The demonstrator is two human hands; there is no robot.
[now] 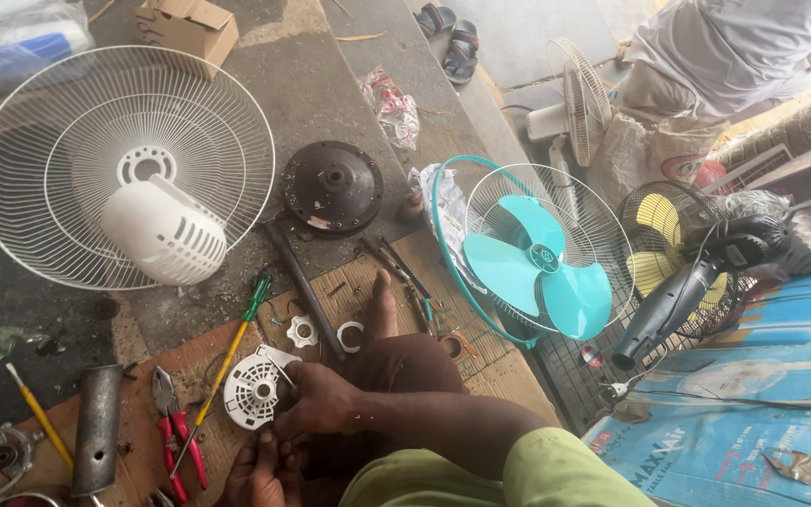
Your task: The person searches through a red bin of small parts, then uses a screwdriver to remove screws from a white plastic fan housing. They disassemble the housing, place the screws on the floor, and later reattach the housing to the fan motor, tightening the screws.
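Right hand [316, 399] grips the rim of a white slotted fan motor cover [253, 387], fingers closed round its right edge, holding it tilted just above the ground. A thin metal pin or screwdriver tip appears to project from the fist toward the cover's centre; too small to be sure. Left hand [260, 469] sits directly below the right, fingers curled, apparently clenched on something small that stays hidden; what it holds cannot be told.

Judgement on technique: the cover is thin moulded plastic, so the grip is best kept on the rim, not the ribs. The left hand should brace from beneath so that the cover does not rotate while the tool bears on it. Keep the tool square to the centre hole; a slip would skid across the slots.

Nearby, left of the hands: green-handled screwdriver [235, 343], red-handled pliers [173, 427], grey metal tube [98, 427]. Beyond the hands: white plastic nut [302, 330], white ring [350, 335], bare foot [383, 305]. Farther off, up and left: white fan guard with motor housing [124, 169].
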